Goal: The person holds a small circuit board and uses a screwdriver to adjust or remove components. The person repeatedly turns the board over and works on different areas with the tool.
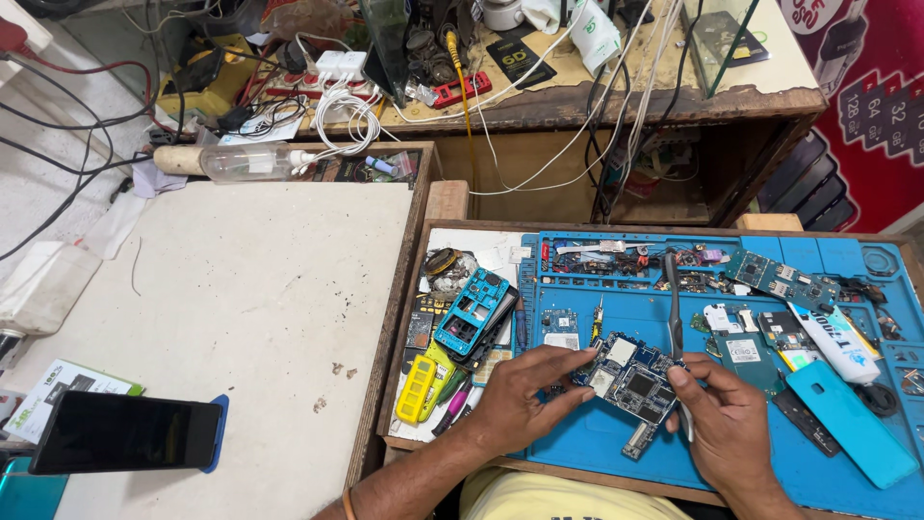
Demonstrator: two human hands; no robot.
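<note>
**Two hands on one circuit board, lower centre of frame**

Two bare hands, meeting over a small circuit board [630, 377] on the blue work mat [597, 443], lower centre. Left hand [525, 395] closed on the board's left edge, fingertips pinching it. Right hand [727, 424] wrapped around a slim grey tool [673, 294], shaft pointing up the frame, tip hidden behind the board and fingers. Hard to tell whether the board rests on the mat or is lifted slightly. Both forearms cut off by the bottom edge.

Just left of the board: a light-blue phone frame [474, 311] and a yellow part [419, 387], partly overlapped by other scraps. To the right: a turquoise phone cover [852, 424], a white tube [835, 342] with lettering too small to read, and a green-blue board [780, 277]. Small parts along the mat's top rim too cluttered to sort out.

Lower left: a dark phone [125, 433] lying over a white-and-green leaflet [58, 385], mostly covered. Upper left: a clear plastic bottle [252, 162] on its side. Upper right: a red poster [866, 87], cropped by the frame.
</note>
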